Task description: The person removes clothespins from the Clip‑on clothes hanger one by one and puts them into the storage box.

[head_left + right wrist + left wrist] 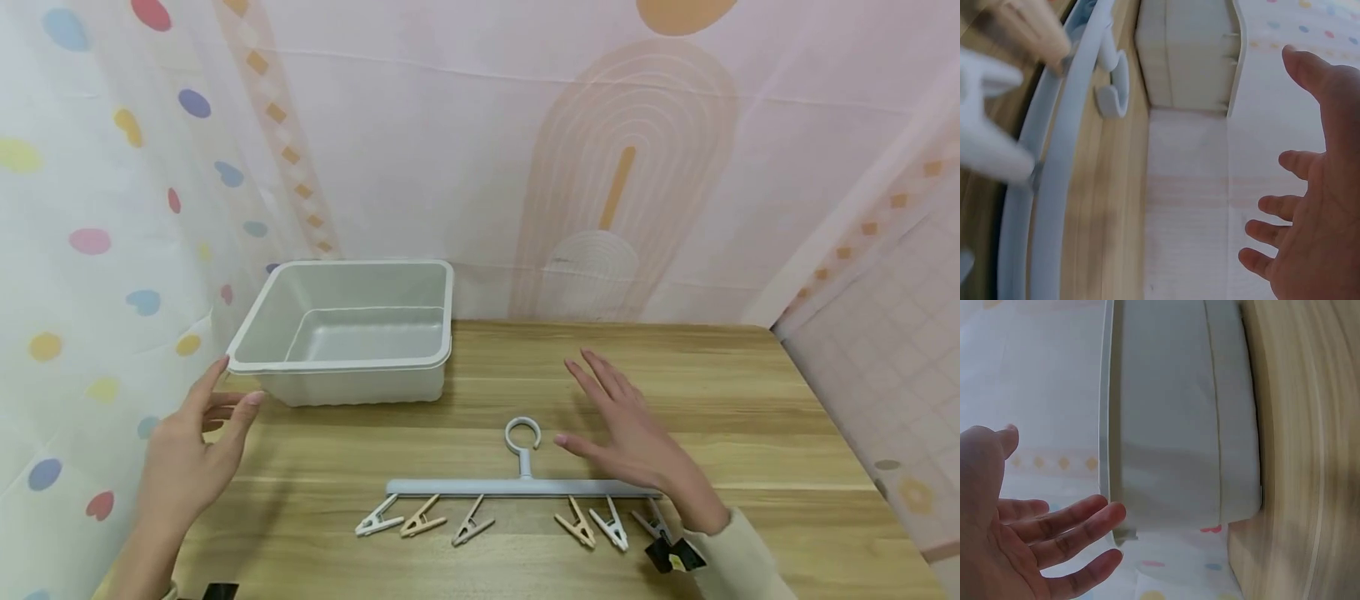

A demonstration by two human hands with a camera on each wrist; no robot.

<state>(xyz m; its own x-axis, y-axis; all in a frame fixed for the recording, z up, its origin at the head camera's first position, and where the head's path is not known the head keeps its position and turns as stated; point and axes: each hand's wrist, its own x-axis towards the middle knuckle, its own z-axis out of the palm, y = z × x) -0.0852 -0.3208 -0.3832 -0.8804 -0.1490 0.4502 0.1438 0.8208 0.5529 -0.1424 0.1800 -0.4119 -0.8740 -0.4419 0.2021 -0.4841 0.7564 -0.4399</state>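
Note:
A pale grey plastic bin [352, 385] stands at the back left of the wooden table. My left hand [197, 450] is beside its front left corner, fingertips right at the rim and fingers loosely spread, gripping nothing. Over the right end of a light blue clip hanger [465, 487] my right hand [630, 429] hovers with fingers extended and nothing in its grasp. The hanger lies flat, its round hook [522, 435] pointing to the back. Several clothespins, such as a beige one [576, 525] and a white one [378, 517], hang along its front side.
Behind the table [750, 400] hangs a pale curtain [420, 167] with rainbow shapes. A dotted curtain [90, 317] runs down the left side, close to my left hand. The table's right edge slopes toward a tiled-pattern cloth [892, 358].

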